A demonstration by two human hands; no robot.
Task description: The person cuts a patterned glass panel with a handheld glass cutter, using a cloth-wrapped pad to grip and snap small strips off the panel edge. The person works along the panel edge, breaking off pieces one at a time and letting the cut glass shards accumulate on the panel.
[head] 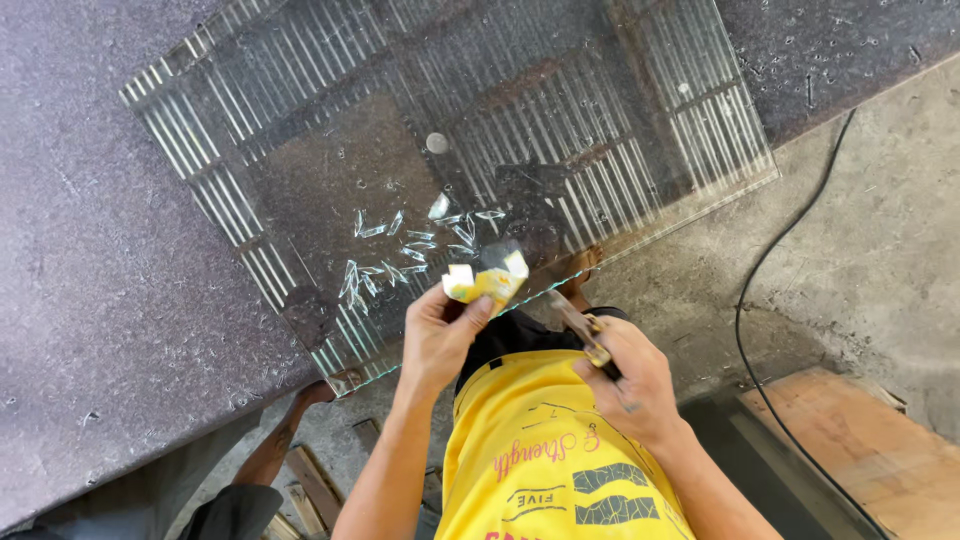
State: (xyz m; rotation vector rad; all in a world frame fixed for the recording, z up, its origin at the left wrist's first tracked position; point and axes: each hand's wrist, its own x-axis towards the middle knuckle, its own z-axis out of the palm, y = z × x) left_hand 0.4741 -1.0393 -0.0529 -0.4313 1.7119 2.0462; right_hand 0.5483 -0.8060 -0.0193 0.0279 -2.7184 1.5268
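Observation:
A large clear glass sheet (330, 170) lies on a dark grey felt-covered table (90, 290), its near edge overhanging toward me. Several small glass slivers (400, 250) lie scattered on the sheet near that edge. My left hand (440, 335) pinches a small yellow and white folded piece (487, 280) against the glass edge. My right hand (630, 380) grips a slim metal glass-cutting tool (578, 328), its tip pointing up toward the sheet's edge. Below both hands I see a yellow shirt.
A black cable (770, 280) runs across the concrete floor (880, 250) at right. A wooden board (880, 450) lies at lower right. Another person's arm (285, 430) reaches under the table edge at lower left, beside wooden scraps.

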